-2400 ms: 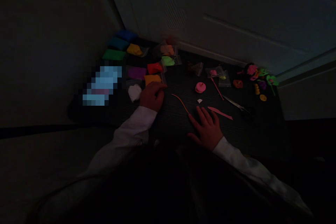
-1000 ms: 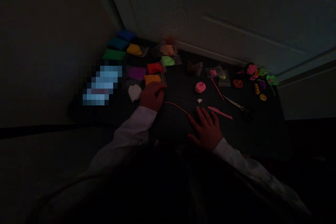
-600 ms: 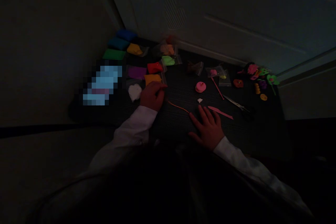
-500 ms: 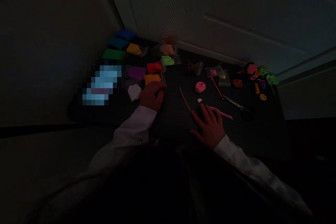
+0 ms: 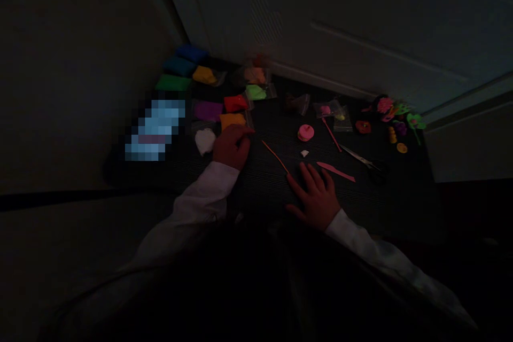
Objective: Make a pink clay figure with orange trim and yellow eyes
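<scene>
My right hand (image 5: 315, 195) lies spread over the dark table, palm down. Its index fingertip touches the lower end of a thin orange clay strand (image 5: 274, 156). Just beyond those fingers are a small white clay scrap (image 5: 304, 153) and a flat pink strip (image 5: 335, 171). My left hand (image 5: 232, 147) rests beside a bag of orange clay (image 5: 233, 120), loosely bent with one finger stretched to the right; nothing shows in it. A white clay piece (image 5: 205, 141) lies left of it. A round pink clay piece (image 5: 305, 132) sits farther back.
Scissors (image 5: 360, 157) and a thin pink stick (image 5: 332, 134) lie on the right. Several clay shapes, among them a pink flower (image 5: 385, 105), fill the far right corner. Several colored clay bags, one purple (image 5: 208, 111), stand left, near a bright pixelated screen (image 5: 156, 131). A pale panel (image 5: 296, 26) rises behind.
My right hand has shifted a little left and toward me. The orange strand has moved left with it and lies at a flatter slant. My left hand stays nearly still.
</scene>
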Demonstrator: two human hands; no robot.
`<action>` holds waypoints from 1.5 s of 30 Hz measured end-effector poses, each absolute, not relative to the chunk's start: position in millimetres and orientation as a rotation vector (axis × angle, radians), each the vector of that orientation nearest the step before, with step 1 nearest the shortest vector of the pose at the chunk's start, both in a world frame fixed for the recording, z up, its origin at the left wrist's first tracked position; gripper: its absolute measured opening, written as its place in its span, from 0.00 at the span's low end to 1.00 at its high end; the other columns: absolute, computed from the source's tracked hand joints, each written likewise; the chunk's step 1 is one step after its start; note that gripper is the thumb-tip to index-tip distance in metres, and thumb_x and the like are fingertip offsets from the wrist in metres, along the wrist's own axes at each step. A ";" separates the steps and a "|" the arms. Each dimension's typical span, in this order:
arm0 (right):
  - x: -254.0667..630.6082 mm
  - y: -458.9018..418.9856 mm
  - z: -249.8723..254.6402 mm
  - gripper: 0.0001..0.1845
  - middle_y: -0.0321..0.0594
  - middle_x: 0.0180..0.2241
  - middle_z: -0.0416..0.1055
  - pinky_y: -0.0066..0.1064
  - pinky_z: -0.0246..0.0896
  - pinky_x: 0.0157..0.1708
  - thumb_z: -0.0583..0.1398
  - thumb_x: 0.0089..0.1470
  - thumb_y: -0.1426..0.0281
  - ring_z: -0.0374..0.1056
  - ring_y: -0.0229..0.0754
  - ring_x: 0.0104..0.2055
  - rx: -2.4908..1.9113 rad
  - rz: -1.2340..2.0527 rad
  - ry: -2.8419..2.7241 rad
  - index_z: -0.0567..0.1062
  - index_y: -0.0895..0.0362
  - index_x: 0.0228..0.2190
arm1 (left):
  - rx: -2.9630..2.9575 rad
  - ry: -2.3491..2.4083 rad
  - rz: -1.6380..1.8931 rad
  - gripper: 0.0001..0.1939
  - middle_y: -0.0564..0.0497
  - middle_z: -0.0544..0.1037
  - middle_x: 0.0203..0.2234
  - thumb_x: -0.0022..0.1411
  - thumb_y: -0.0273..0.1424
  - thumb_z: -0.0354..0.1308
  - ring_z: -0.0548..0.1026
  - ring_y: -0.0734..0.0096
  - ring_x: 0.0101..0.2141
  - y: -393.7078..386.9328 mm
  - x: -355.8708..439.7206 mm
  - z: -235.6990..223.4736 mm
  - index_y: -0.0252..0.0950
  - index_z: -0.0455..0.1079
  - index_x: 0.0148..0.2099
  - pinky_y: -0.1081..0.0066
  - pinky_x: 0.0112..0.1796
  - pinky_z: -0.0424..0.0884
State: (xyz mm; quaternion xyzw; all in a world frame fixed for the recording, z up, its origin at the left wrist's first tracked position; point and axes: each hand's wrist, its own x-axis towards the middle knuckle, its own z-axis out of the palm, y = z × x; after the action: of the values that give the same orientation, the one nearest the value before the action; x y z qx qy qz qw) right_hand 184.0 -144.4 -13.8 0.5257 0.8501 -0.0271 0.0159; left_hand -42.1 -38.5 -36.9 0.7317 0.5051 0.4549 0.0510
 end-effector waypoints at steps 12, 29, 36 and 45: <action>182.5 -146.3 -15.8 0.33 0.50 0.59 0.39 0.52 0.30 0.52 0.43 0.48 0.48 0.37 0.53 0.59 1.668 -0.059 2.638 0.52 0.47 0.54 | 2.233 1.550 1.374 0.11 0.50 0.74 0.29 0.50 0.21 0.48 0.71 0.73 0.34 -37.6 -42.0 -37.2 0.33 0.70 0.34 0.72 0.37 0.67; 194.9 -155.2 -19.1 0.35 0.51 0.59 0.39 0.52 0.32 0.52 0.44 0.47 0.47 0.38 0.52 0.59 1.703 -0.014 2.600 0.51 0.48 0.54 | 2.232 1.522 1.404 0.11 0.50 0.74 0.29 0.50 0.21 0.48 0.71 0.72 0.34 -37.8 -41.5 -37.3 0.32 0.70 0.33 0.72 0.37 0.67; 196.0 -154.0 -18.8 0.34 0.51 0.59 0.40 0.52 0.31 0.52 0.44 0.47 0.47 0.38 0.52 0.59 1.703 -0.022 2.608 0.52 0.47 0.54 | 2.219 1.544 1.371 0.11 0.50 0.74 0.29 0.50 0.21 0.48 0.71 0.72 0.34 -38.4 -41.6 -36.8 0.33 0.70 0.34 0.72 0.38 0.67; 194.2 -155.1 -19.5 0.33 0.49 0.59 0.39 0.52 0.32 0.51 0.45 0.48 0.48 0.39 0.53 0.59 1.695 -0.026 2.629 0.52 0.47 0.54 | 2.202 1.561 1.346 0.11 0.51 0.74 0.29 0.51 0.22 0.48 0.71 0.72 0.34 -38.9 -41.6 -36.7 0.34 0.69 0.34 0.72 0.38 0.67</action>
State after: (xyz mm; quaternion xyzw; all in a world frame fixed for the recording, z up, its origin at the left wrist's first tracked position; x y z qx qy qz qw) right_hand 194.2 -155.1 -19.5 0.5418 0.8404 -0.0082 0.0068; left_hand -41.6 -38.9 -36.7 0.7287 0.5164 0.4454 0.0626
